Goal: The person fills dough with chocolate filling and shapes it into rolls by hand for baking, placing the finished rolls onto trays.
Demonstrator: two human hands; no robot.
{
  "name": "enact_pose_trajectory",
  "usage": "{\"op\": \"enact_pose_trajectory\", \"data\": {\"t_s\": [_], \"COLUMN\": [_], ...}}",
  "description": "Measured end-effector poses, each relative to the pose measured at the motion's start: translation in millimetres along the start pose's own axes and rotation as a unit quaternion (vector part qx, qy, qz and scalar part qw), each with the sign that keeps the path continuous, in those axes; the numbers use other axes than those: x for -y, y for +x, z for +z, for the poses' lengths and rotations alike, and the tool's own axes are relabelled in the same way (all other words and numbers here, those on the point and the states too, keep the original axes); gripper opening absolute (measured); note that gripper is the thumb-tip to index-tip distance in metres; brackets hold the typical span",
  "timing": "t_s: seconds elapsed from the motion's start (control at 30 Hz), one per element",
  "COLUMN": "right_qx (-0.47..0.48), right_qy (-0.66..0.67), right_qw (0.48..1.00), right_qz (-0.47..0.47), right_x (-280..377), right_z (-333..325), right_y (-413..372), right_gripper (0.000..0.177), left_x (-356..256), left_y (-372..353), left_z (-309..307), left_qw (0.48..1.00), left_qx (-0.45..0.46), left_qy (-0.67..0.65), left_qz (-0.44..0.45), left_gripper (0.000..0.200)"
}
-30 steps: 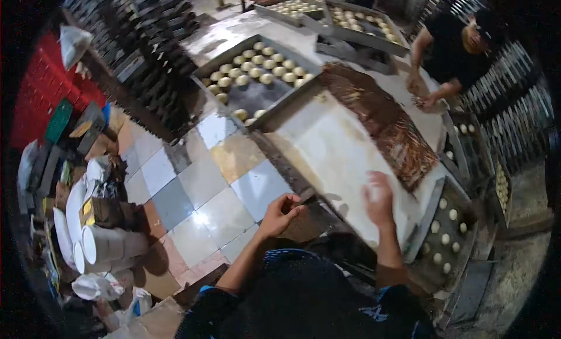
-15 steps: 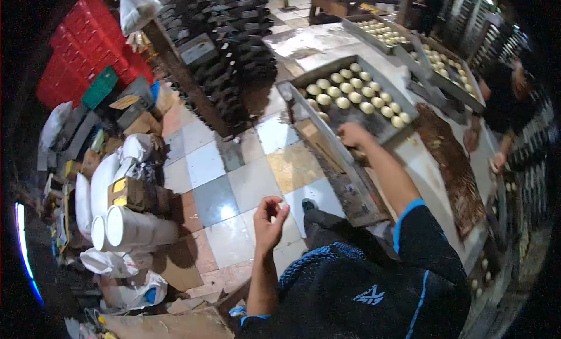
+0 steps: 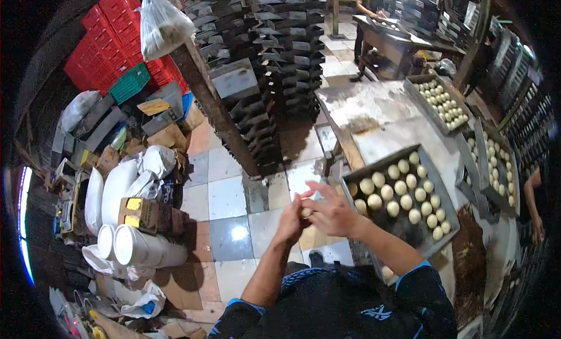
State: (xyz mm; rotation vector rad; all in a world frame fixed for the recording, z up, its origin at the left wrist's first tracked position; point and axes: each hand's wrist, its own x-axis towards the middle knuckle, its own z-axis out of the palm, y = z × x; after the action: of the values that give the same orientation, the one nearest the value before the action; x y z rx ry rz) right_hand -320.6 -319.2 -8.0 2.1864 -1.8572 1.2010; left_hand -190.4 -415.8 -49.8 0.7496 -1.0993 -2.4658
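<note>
In front of my body, both hands meet over the tiled floor. A small pale dough ball [image 3: 307, 212] shows between them, mostly covered by fingers. My left hand [image 3: 288, 223] is closed around it from the left. My right hand [image 3: 334, 215] presses on it from the right, its thumb and fingers bent over the ball. Just right of my right hand is a grey metal tray [image 3: 447, 207] on the table. Several round dough balls [image 3: 414, 216] sit in rows in it, and its near part shows bare metal. My right forearm passes over the tray's near left edge.
Two more trays of dough balls, a far tray [image 3: 435, 104] and a right tray [image 3: 494, 163], rest on the table [image 3: 385, 140]. A wooden post [image 3: 219, 114] and stacked metal pans [image 3: 292, 52] stand ahead. White buckets [image 3: 131, 245] lie left. A co-worker's arm [image 3: 533, 204] is at right.
My right hand has left the tray and come leftward to my left hand. My left hand has moved slightly right. The hands now meet around the dough ball, and the view has shifted.
</note>
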Motion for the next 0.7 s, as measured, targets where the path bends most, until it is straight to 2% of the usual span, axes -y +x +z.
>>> {"op": "enact_pose_trajectory", "data": {"t_s": [0.03, 0.07, 0.1, 0.13, 0.17, 0.2, 0.23, 0.27, 0.3, 0.33, 0.37, 0.4, 0.43, 0.47, 0.53, 0.57, 0.63, 0.7], "right_qx": [0.008, 0.018, 0.017, 0.018, 0.036, 0.042, 0.075, 0.106, 0.146, 0.182, 0.153, 0.11, 0.077, 0.048, 0.098, 0.111, 0.07, 0.047], "right_qy": [-0.003, -0.004, 0.045, 0.097, 0.091, 0.026, 0.023, 0.019, 0.076, 0.128, 0.157, 0.207, 0.202, 0.198, 0.092, 0.041, 0.115, 0.267], "right_qw": [1.0, 0.999, 0.999, 0.995, 0.993, 0.998, 0.996, 0.994, 0.986, 0.974, 0.969, 0.96, 0.946, 0.921, 0.888, 0.9, 0.879, 0.8], "right_qz": [-0.017, -0.034, -0.007, 0.023, 0.064, 0.047, 0.034, 0.021, 0.033, 0.043, 0.114, 0.154, 0.243, 0.331, 0.441, 0.42, 0.457, 0.535], "right_x": [-9, -21, -44, -69, -92, -120, -150, -181, -215, -250, -283, -330, -388, -440, -490, -532, -604, -621], "right_z": [1, 1, 11, 24, 33, 46, 60, 74, 87, 100, 114, 134, 169, 198, 238, 274, 314, 318], "right_y": [25, 50, 71, 90, 111, 132, 153, 177, 208, 240, 271, 300, 326, 352, 404, 426, 466, 496], "right_gripper": [0.048, 0.05, 0.05, 0.05, 0.047, 0.044, 0.042, 0.041, 0.04, 0.04, 0.039, 0.037, 0.04, 0.043, 0.06, 0.076, 0.084, 0.084], "left_x": [-16, -24, -29, -39, -35, -21, -12, 7, 49, 67, 93, 96, 120, 108, 62, 36, -9, -39], "left_y": [23, 36, 53, 62, 80, 99, 107, 115, 124, 116, 108, 94, 84, 76, 95, 110, 143, 169], "left_z": [-25, -46, -75, -98, -143, -196, -239, -284, -372, -414, -449, -470, -497, -489, -466, -457, -448, -450], "left_qw": [0.996, 0.995, 0.979, 0.959, 0.936, 0.912, 0.898, 0.836, 0.822, 0.737, 0.704, 0.714, 0.716, 0.746, 0.765, 0.766, 0.769, 0.771], "left_qx": [0.052, -0.011, -0.048, -0.16, -0.223, -0.284, -0.343, -0.409, -0.423, -0.399, -0.453, -0.388, -0.424, -0.462, -0.521, -0.531, -0.537, -0.536], "left_qy": [0.026, 0.05, 0.111, 0.167, 0.224, 0.254, 0.263, 0.348, 0.382, 0.543, 0.546, 0.572, 0.551, 0.478, 0.369, 0.344, 0.321, 0.312], "left_qz": [0.061, 0.087, 0.161, 0.166, 0.152, 0.149, 0.081, 0.112, -0.005, -0.06, -0.033, -0.106, 0.063, 0.034, -0.087, -0.112, -0.132, -0.144], "left_gripper": [0.049, 0.044, 0.038, 0.031, 0.026, 0.029, 0.034, 0.038, 0.043, 0.051, 0.053, 0.055, 0.071, 0.069, 0.065, 0.063, 0.059, 0.056]}}
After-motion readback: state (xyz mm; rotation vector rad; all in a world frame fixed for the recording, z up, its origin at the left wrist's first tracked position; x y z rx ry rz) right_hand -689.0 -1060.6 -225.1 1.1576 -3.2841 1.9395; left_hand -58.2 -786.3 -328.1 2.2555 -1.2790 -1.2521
